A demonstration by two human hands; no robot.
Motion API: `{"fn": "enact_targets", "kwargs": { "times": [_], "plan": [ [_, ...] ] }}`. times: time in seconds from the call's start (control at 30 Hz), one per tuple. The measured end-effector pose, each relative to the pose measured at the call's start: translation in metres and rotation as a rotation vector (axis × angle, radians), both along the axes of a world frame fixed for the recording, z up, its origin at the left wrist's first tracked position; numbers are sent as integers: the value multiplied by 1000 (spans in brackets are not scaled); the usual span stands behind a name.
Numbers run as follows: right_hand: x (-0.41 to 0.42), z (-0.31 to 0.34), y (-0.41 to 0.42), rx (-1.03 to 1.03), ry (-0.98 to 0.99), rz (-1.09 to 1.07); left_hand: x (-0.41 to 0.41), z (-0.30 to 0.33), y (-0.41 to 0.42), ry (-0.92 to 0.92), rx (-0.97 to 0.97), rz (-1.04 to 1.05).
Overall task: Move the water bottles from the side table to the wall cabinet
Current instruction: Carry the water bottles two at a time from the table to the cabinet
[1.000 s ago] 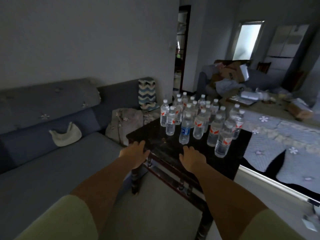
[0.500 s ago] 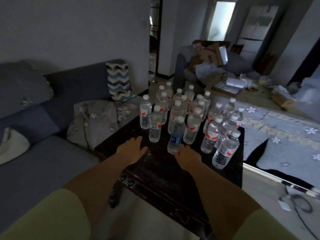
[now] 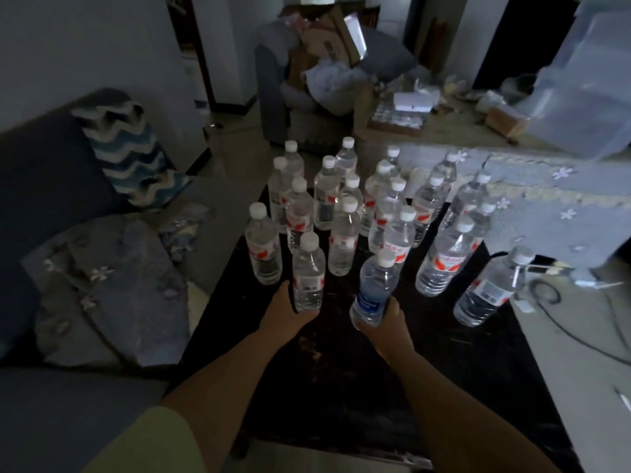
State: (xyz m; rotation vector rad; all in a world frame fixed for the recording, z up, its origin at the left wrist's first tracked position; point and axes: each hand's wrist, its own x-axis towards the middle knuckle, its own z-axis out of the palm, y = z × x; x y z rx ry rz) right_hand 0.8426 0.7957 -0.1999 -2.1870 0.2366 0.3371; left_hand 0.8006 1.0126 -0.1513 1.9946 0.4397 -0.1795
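Note:
Several clear water bottles with white caps stand crowded on the dark side table (image 3: 426,363). My left hand (image 3: 283,312) grips the base of the nearest red-labelled bottle (image 3: 308,273), which stands upright at the front left of the group. My right hand (image 3: 387,322) grips a blue-labelled bottle (image 3: 374,288) low on its body; that bottle tilts slightly to the right. Fingers of both hands are mostly hidden behind the bottles. The wall cabinet is not in view.
A grey sofa (image 3: 51,387) with a folded blanket (image 3: 109,291) and a zigzag cushion (image 3: 129,155) lies to the left. A flowered cloth-covered surface (image 3: 560,196) borders the table on the right. An armchair piled with boxes (image 3: 324,73) stands behind. Cables (image 3: 546,291) trail at the right.
Both hands moved forward from the table's near part to the front bottles and closed round them. The view came closer and tilted down over the table.

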Motion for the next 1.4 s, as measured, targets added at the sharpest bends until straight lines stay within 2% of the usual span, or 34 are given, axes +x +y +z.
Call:
{"fn": "enact_targets", "kwargs": {
  "times": [0.07,0.13,0.3,0.53,0.77,1.0,1.2,1.4],
  "plan": [
    [6,-9,8,106,-24,-102,14,-13,-2,-71,-70,34],
    [5,9,18,171,-31,-150,29,-27,-6,-144,-111,59],
    [16,15,30,169,-44,-225,58,-42,-6,-221,-170,136],
    [42,9,31,175,-80,-138,70,-55,-11,-248,-170,221],
    [41,5,31,177,-62,-60,63,-48,-12,-224,-156,196],
    [17,18,-3,123,23,-38,49,-38,-25,-208,-47,83],
    [-11,59,-45,39,-98,-213,49,-4,-61,-284,9,-70],
    [-59,96,-81,18,-186,-437,46,25,-99,-363,7,-320]
  ]
}}
